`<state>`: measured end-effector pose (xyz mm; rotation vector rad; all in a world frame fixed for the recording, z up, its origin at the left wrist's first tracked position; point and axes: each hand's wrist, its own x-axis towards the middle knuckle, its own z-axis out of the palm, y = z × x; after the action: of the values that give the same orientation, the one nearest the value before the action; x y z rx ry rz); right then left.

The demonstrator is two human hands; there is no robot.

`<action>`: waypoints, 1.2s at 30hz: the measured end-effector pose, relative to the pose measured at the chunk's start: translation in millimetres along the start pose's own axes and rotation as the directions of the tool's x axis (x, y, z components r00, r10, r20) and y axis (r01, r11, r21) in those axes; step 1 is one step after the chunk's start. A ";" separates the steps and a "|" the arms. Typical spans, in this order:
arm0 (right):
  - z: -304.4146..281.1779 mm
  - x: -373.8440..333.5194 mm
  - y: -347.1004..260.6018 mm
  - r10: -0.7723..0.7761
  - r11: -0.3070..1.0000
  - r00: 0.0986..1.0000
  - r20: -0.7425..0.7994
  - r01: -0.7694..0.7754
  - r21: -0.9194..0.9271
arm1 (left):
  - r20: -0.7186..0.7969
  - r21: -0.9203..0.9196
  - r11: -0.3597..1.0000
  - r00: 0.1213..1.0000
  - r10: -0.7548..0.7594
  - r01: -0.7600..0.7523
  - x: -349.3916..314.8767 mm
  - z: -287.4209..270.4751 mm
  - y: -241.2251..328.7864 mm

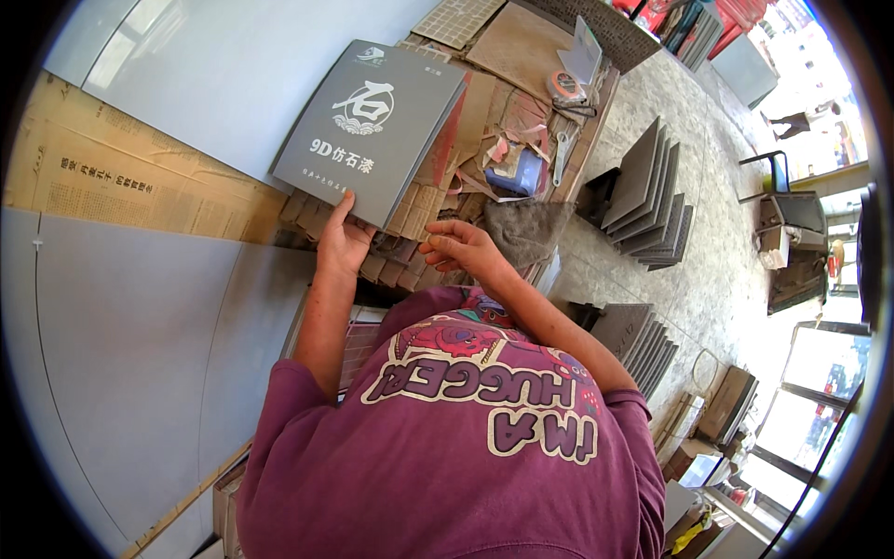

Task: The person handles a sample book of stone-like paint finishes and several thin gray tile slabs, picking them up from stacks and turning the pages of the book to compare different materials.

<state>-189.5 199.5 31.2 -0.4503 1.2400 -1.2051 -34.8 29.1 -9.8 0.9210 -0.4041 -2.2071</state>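
A large dark grey catalogue (391, 112) with white printing on its cover lies tilted over the cluttered worktable. My left hand (345, 238) grips its lower edge, thumb on the cover and fingers underneath. To the right of that edge, my right hand (461, 250) hovers apart from the catalogue, fingers loosely bent and spread, with nothing visible in them. Corrugated cardboard (414, 212) sticks out below the catalogue, between my hands. A dark grey cloth (529, 231) hangs over the table edge beyond my right hand.
On the table are a wrench (561, 156), an orange and white tape measure (564, 86) and a blue object (523, 175) among scraps. Grey panels (643, 186) stand in racks on the floor to the right. Large pale boards (130, 345) fill the left side.
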 end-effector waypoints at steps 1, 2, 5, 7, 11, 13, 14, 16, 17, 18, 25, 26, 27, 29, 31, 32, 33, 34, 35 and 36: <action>-0.1 -0.2 0.1 0.000 1.000 1.000 0.000 0.000 0.003 | 0.031 0.009 1.000 0.999 -0.019 0.019 -1.5 -1.1 -1.1; -0.3 -0.2 0.7 -0.001 1.000 1.000 -0.001 0.001 0.005 | 0.060 0.018 0.999 0.997 -0.039 0.038 -5.2 0.1 -2.7; -0.5 0.4 1.5 0.000 1.000 1.000 -0.005 0.000 0.008 | 0.116 0.060 0.997 0.991 -0.063 0.056 -19.0 12.9 -9.5; -0.1 -0.1 0.8 0.005 1.000 1.000 -0.009 -0.005 0.009 | 0.146 0.124 0.991 0.987 -0.061 0.043 -24.7 17.5 -15.2; -1.0 0.4 1.5 0.002 1.000 1.000 -0.009 -0.002 0.011 | 0.193 0.293 0.956 0.980 -0.043 -0.016 -27.6 15.7 -18.2; -2.0 0.3 2.3 -0.001 1.000 1.000 -0.009 0.002 0.022 | 0.211 0.329 0.943 0.977 -0.025 -0.047 -27.3 15.6 -17.3; -2.6 0.3 2.7 -0.001 1.000 1.000 -0.007 0.002 0.023 | 0.221 0.329 0.942 0.975 -0.011 -0.064 -27.6 17.0 -15.3; -3.8 0.0 3.4 -0.001 1.000 1.000 -0.004 0.002 0.025 | 0.235 0.322 0.942 0.972 0.018 -0.095 -24.5 15.8 -12.7; -4.1 -0.2 3.1 0.000 1.000 1.000 -0.003 0.000 0.024 | 0.237 0.316 0.942 0.971 0.033 -0.109 -21.0 13.4 -12.0; -4.2 -0.7 2.4 0.002 1.000 1.000 -0.001 -0.002 0.024 | 0.238 0.310 0.943 0.970 0.049 -0.123 -18.2 11.7 -11.5; -5.2 -2.2 -0.1 0.017 1.000 1.000 -0.005 -0.017 0.004 | 0.176 0.237 0.965 0.982 0.074 -0.115 -13.2 11.0 -11.1; -5.5 -2.4 0.4 0.017 1.000 1.000 -0.003 -0.017 0.002 | 0.175 0.227 0.968 0.982 0.071 -0.110 -12.8 10.7 -11.9; -5.7 -2.4 0.8 0.017 1.000 1.000 -0.001 -0.017 0.000 | 0.174 0.216 0.971 0.982 0.068 -0.105 -12.3 10.4 -12.6; -5.8 -2.7 0.9 0.017 1.000 1.000 0.003 -0.017 -0.005 | 0.170 0.211 0.973 0.984 0.057 -0.093 -10.8 10.8 -13.5; -5.7 -3.2 0.4 0.017 1.000 1.000 0.004 -0.017 -0.012 | 0.168 0.206 0.975 0.984 0.052 -0.087 -9.6 9.5 -14.5; -6.0 -3.2 0.9 0.015 1.000 1.000 0.004 -0.015 -0.011 | 0.169 0.204 0.975 0.984 0.051 -0.085 -8.7 8.9 -15.2; -6.3 -3.2 1.7 0.012 1.000 1.000 0.004 -0.012 -0.011 | 0.170 0.201 0.976 0.984 0.049 -0.084 -8.1 8.6 -15.8; -6.7 -3.3 2.2 0.009 1.000 1.000 0.004 -0.009 -0.010 | 0.171 0.204 0.975 0.984 0.055 -0.090 -7.8 8.6 -16.4; -6.7 -4.1 2.3 0.009 1.000 1.000 0.002 -0.009 -0.009 | 0.171 0.206 0.974 0.983 0.060 -0.095 -8.5 10.0 -16.7; -6.7 -4.9 2.0 0.008 1.000 1.000 0.001 -0.008 -0.008 | 0.172 0.209 0.973 0.983 0.065 -0.101 -9.0 10.9 -17.1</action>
<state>-193.9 206.7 29.6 -0.4519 1.2450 -1.1930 -46.3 47.8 -6.6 0.8202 -0.7611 -2.1988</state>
